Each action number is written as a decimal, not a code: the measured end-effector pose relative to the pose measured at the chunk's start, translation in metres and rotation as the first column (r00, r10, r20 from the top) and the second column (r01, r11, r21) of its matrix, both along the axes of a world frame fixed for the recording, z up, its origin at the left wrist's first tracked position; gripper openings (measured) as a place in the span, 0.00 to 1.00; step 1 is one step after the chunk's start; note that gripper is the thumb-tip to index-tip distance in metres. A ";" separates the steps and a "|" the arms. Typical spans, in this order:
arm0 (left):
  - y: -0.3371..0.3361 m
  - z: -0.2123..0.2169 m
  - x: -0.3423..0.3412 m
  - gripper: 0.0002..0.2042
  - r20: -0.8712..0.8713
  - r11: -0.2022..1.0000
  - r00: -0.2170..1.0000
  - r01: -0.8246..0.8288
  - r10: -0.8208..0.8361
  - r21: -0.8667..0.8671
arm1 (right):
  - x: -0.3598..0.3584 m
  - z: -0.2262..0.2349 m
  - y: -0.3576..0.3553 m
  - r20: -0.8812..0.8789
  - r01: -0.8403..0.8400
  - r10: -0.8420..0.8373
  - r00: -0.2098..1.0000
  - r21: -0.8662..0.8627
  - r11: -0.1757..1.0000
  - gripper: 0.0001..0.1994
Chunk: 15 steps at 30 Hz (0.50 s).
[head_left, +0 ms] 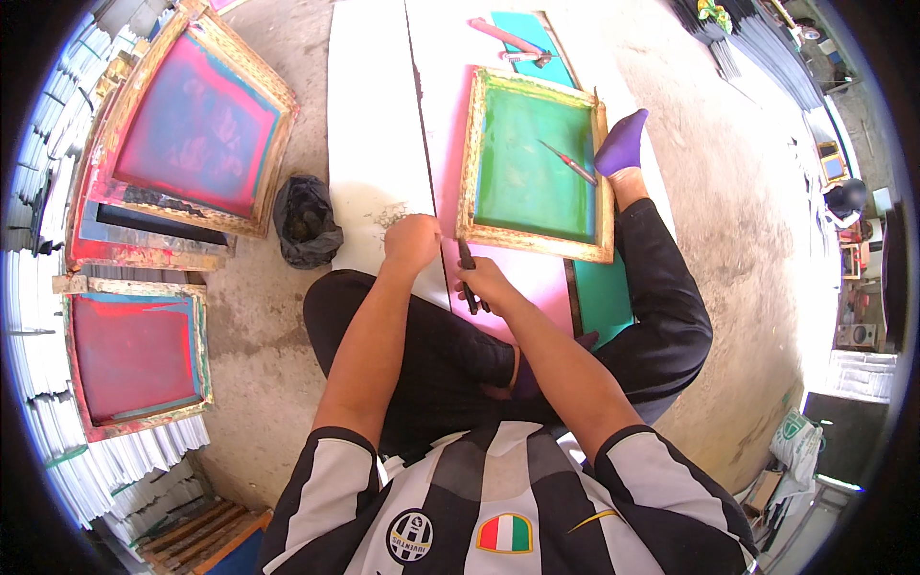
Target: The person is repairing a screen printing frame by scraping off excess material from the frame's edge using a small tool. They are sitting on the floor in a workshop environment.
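Observation:
My right hand (487, 283) is closed around the dark handles of a pair of pliers (466, 257), whose jaws point away from me. Just left of the jaws, my left hand (412, 241) is closed in a pinch; anything between its fingers is too small to make out. Beyond both hands lies a wooden-framed printing screen (527, 206) with green mesh. A slim red-handled pointed tool (571, 163) rests on that mesh.
My purple-socked foot (623, 142) touches the screen's right side. A hammer-like tool (517, 40) lies at the far end of the white board (369, 115). To the left are a black plastic bag (307, 225), a pink-blue screen (196, 125) and a red screen (139, 350). Another person (845, 201) is far right.

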<state>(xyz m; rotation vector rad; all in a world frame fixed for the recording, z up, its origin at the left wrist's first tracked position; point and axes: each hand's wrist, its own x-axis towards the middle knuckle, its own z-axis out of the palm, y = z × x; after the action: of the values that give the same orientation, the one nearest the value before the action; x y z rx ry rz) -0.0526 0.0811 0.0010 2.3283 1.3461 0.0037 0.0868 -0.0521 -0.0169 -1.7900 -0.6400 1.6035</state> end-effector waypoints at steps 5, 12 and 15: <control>0.017 0.024 -0.012 0.13 -0.199 0.918 0.913 -0.381 0.356 -0.106 | 0.008 0.002 0.007 0.043 0.088 -0.085 0.995 -0.078 0.993 0.13; 0.020 -0.001 -0.014 0.13 -0.031 0.940 0.967 -0.251 0.251 -0.231 | 0.009 0.008 0.019 0.105 0.097 -0.085 0.991 -0.114 0.989 0.09; 0.008 -0.012 -0.004 0.14 0.112 0.971 0.987 -0.086 0.113 -0.225 | 0.008 0.003 0.023 0.138 0.083 -0.065 0.988 -0.126 0.989 0.09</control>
<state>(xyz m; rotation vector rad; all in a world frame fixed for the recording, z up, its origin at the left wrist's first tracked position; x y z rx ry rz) -0.0565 0.0892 -0.0107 2.0414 1.3282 0.0292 0.0952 -0.0295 -0.0137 -2.0068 -0.5317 1.5161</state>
